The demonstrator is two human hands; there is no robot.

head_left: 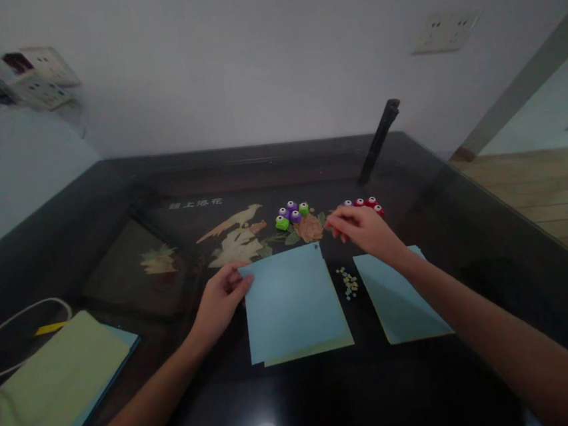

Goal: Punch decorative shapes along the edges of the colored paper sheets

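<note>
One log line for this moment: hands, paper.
left hand=gripping blue sheet, upper-left corner | right hand=fingers curled, contents unclear | paper bits=on dark table, right of blue sheet

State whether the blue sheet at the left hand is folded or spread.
Spread: the blue sheet shows one broad, uncreased face; left hand holds its corner.

gap between blue sheets (295,305), bits (347,278) inside

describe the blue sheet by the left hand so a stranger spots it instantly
On the dark glossy table, find the left hand. It pinches the far left corner of the blue sheet, which overlaps a pale green sheet. The other blue sheet, below the right forearm, has no hand holding it.
</note>
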